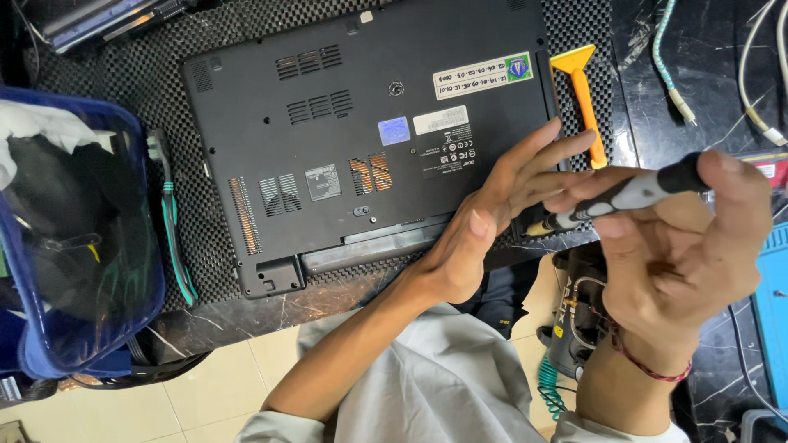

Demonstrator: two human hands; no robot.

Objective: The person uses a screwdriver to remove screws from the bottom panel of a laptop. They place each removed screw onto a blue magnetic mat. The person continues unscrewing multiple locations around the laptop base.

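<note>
On the bench, left hand [484, 221] steadies the upturned black laptop [361, 123]; right hand [673, 238] grips a grey-black screwdriver [624, 195] at a corner screw, needing steady alignment.

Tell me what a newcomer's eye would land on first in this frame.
First, the black laptop lying bottom-up on a dotted mat in the middle. Next, at its right corner, the right hand holds a grey and black screwdriver with its tip down at the laptop's edge, while the left hand rests on that corner beside it. An orange pry tool lies just right of the laptop, and a blue pouch sits at far left.
</note>
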